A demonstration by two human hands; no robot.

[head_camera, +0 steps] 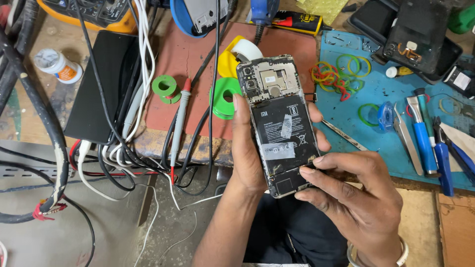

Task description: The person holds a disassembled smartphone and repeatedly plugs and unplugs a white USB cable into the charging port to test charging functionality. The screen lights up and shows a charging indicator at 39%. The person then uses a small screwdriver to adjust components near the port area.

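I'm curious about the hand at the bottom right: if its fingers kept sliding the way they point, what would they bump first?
The right hand points up-left at the opened phone. Its fingers already touch the phone's lower end, so that comes first, then probably the left hand behind it.

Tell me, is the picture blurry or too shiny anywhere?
Head view: sharp in the middle, so the phone and both hands, left and right, are clear; light is soft and even, with faint shadows; only a mild shine on the battery tape; edges bend slightly.
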